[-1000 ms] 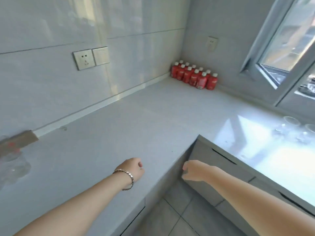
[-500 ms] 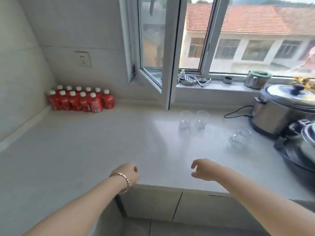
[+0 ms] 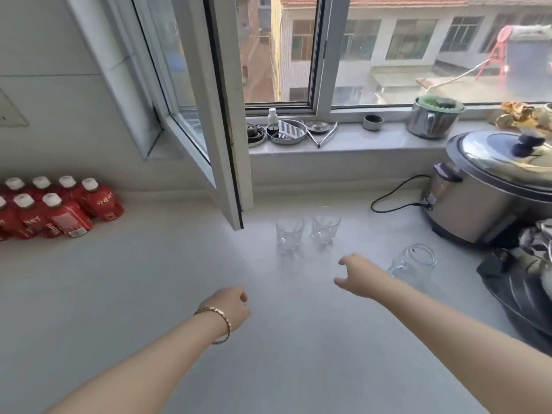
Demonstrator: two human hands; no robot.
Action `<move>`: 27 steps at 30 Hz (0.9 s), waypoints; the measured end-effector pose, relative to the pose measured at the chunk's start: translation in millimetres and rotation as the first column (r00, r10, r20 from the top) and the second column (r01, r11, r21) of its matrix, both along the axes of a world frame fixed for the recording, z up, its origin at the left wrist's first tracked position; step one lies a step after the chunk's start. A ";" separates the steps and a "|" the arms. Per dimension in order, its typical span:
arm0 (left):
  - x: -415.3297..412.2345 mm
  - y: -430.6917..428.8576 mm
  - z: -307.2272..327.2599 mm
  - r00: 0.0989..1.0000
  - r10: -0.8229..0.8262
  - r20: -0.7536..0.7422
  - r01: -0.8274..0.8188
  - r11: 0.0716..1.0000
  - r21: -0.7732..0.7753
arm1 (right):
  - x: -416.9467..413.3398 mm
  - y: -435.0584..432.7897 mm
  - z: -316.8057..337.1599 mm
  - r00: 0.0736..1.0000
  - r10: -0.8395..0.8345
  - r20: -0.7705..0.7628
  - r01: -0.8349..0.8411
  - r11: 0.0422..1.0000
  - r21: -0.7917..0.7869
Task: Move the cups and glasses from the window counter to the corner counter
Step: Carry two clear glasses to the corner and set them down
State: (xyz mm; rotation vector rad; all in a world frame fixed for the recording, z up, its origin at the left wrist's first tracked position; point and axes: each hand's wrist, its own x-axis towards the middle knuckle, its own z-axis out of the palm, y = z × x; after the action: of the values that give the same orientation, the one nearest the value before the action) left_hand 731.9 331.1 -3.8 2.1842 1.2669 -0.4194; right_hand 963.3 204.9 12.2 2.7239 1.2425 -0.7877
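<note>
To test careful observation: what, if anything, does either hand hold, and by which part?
Nothing. The left hand and the right hand are both empty.

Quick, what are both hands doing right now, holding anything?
Left hand: curled shut, holding nothing.
Right hand: open, fingers spread, holding nothing.
</note>
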 end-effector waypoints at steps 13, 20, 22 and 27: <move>91.5 27.0 -25.6 0.931 0.363 -0.024 -0.364 0.931 -0.009 | 115.1 135.8 -46.7 0.992 0.029 -0.122 -0.016 0.994 0.112; 144.7 43.0 -26.0 0.932 0.348 0.105 -0.349 0.937 -0.011 | 134.4 125.1 -48.9 0.958 0.234 -0.167 -0.211 0.967 0.145; 169.1 56.9 -25.9 0.914 0.354 0.201 -0.345 0.935 -0.077 | 139.3 118.5 -45.1 0.938 0.288 -0.193 -0.263 0.954 0.143; 203.4 74.0 -40.4 0.929 0.306 0.207 -0.292 0.951 -0.098 | 148.1 100.7 -37.2 0.910 0.361 -0.204 -0.335 0.930 0.148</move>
State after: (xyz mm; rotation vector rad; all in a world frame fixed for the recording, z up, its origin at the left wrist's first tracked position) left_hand 935.3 405.1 -44.3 1.8806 1.4091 -0.0907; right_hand 1111.3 305.6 -25.1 2.4255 1.8060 -1.0314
